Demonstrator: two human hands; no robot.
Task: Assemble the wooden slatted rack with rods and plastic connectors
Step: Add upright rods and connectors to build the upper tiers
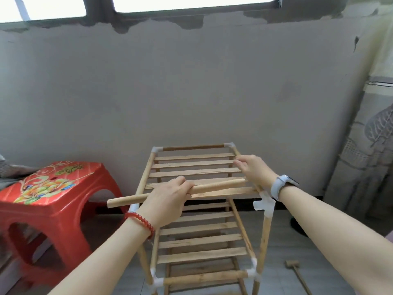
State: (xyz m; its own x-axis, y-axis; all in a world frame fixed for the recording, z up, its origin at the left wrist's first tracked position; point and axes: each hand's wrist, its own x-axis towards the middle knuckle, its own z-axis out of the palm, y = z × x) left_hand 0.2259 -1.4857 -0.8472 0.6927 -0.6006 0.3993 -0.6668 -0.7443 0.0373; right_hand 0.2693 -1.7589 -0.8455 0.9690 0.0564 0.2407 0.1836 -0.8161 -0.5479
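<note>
Grey wall behind, tiled floor below. Left hand (pixel 168 201) gripped loose rod (pixel 176 193) across rack (pixel 194 165) top front edge; right hand (pixel 253 170) lay flat, fingers relaxed, on slats at right edge. Likely next: seat rod into front-right connector (pixel 263 204).

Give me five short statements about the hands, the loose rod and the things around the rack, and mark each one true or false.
1. The left hand grips a loose wooden rod over the top shelf of the rack. True.
2. The right hand holds a wooden mallet. False: it rests on the top shelf's right side; the mallet lies on the floor at lower right.
3. A red plastic stool stands to the left of the rack. True.
4. A red bead bracelet is on the right wrist. False: the bracelet is on the left wrist; the right wrist has a watch.
5. The near right top connector has an open socket. True.
</note>
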